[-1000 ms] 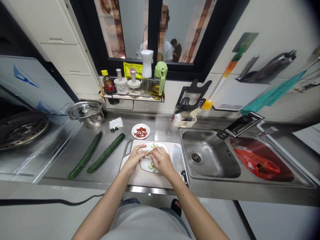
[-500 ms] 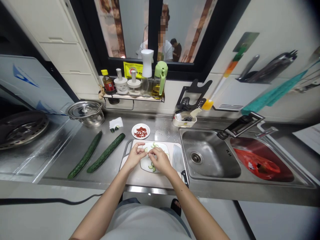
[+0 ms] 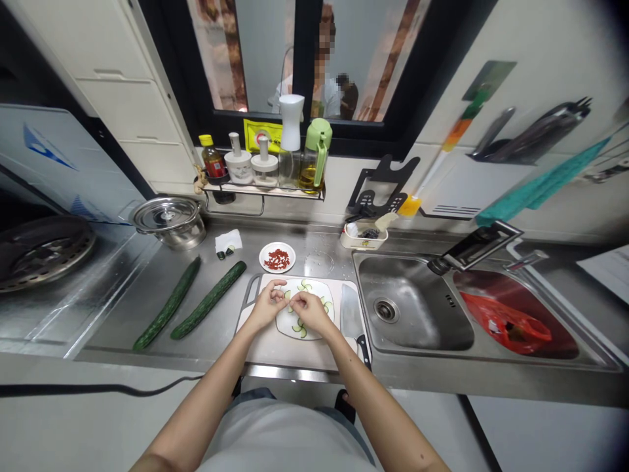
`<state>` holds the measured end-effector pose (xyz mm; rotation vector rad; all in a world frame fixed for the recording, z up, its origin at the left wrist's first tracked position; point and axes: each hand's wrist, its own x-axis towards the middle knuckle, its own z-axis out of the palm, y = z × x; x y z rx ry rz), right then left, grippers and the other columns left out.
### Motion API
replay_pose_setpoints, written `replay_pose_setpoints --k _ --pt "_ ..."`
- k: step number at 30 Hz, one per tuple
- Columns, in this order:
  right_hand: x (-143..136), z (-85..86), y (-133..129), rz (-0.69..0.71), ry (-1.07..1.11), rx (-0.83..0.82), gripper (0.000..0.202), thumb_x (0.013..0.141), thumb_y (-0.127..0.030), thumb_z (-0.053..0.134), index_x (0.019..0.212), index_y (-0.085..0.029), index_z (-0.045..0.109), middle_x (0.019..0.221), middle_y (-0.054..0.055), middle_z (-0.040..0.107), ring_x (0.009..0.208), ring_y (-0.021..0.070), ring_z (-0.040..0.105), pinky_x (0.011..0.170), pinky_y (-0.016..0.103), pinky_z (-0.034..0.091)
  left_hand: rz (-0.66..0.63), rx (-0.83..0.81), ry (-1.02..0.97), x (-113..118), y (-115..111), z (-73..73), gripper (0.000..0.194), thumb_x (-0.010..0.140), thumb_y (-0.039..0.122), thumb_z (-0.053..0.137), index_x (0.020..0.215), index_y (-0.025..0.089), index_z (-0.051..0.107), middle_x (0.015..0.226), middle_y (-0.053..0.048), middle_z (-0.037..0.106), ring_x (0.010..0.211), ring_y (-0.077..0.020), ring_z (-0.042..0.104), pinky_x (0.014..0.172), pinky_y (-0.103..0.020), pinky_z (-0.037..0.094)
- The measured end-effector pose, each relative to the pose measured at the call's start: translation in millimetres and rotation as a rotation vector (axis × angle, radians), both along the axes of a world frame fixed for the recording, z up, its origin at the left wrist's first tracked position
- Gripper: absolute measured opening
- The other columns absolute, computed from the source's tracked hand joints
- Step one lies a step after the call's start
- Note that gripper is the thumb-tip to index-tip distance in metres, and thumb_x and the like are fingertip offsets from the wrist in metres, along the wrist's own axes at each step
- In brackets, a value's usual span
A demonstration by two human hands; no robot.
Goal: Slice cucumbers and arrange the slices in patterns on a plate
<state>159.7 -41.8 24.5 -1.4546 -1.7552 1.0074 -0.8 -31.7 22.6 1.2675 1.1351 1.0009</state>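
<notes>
My left hand [image 3: 266,305] is over the left side of a white plate [image 3: 282,326], thumb and forefinger pinched at a small pale green piece. Close beside it, my right hand [image 3: 310,311] has its fingertips together at the same spot; what they grip is mostly hidden. Curved cucumber slices [image 3: 299,328] lie in small groups on the plate. The plate rests on a cutting board [image 3: 275,354], with a knife [image 3: 350,312] along the board's right side. Behind the board sits a small dish of red pieces [image 3: 278,259].
Two cucumbers [image 3: 209,301] lie left of the board. A lidded pot [image 3: 170,223] stands at the back left, a condiment rack [image 3: 265,190] behind. To the right is a sink [image 3: 413,308] with a red bag [image 3: 511,326]. A person shows in the window glass.
My right hand has shifted slightly left and down, and the slices on the plate's right side now show. My left hand has hardly moved.
</notes>
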Motion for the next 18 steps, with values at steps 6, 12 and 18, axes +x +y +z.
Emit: replay_pose_setpoints --k 6,12,18 --pt "-1.3 -13.7 6.2 0.008 0.035 -0.053 0.014 0.079 -0.022 0.053 0.072 -0.018 0.064 0.069 0.0 0.066 0.066 0.0124 0.059 0.065 0.023 0.045 0.001 0.02 0.045 -1.0 2.7 -9.0 0.043 0.07 0.029 0.069 0.109 0.018 0.053 0.069 0.005 0.055 0.063 -0.0084 0.05 0.065 -0.021 0.039" --pt "-5.1 -24.6 11.7 -0.002 -0.002 -0.115 0.014 0.078 -0.021 0.053 0.073 -0.016 0.065 0.071 0.001 0.067 0.068 0.0119 0.06 0.065 0.022 0.045 -0.01 0.035 0.073 -3.9 7.5 -22.9 0.041 0.071 0.029 0.068 0.108 0.018 0.053 0.068 0.005 0.055 0.063 -0.0087 0.05 0.065 -0.021 0.039" --pt "-6.6 -30.2 14.3 -0.013 -0.06 -0.165 0.016 0.079 -0.021 0.053 0.075 -0.015 0.066 0.071 0.002 0.069 0.064 0.0105 0.06 0.061 0.019 0.044 -0.043 0.049 0.109 -5.6 15.0 -42.8 0.041 0.072 0.029 0.067 0.108 0.017 0.052 0.066 0.005 0.052 0.061 -0.0079 0.047 0.062 -0.02 0.037"
